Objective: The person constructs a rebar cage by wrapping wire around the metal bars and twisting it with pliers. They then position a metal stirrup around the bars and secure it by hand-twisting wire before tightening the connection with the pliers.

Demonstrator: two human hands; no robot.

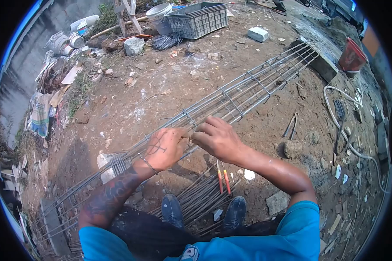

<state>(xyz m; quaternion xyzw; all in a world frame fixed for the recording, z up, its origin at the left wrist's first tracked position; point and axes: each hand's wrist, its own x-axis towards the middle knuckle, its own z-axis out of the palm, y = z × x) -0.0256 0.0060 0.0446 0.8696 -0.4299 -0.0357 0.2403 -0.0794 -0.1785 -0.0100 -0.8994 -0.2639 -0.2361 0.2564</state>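
A long rebar cage [231,102] of straight bars and stirrups runs diagonally across the head view. My left hand [164,148] is over its middle, fingers curled closed. Close beside it, my right hand [217,138] is closed too, its fingertips meeting near the left thumb. Whatever the fingers pinch is hidden or too thin to name. Below my right hand, an orange-handled tool [224,182] rests by a bundle of thin steel rods [191,200] between my boots. Rusty pincers [291,126] lie on the dirt to the right.
Concrete blocks [329,69] prop the cage at its far end, with another block [54,228] under the near left end. A grey crate [200,21], a white bucket [159,18] and a red bucket [353,56] stand farther off. A pale hose [331,111] curves along the right.
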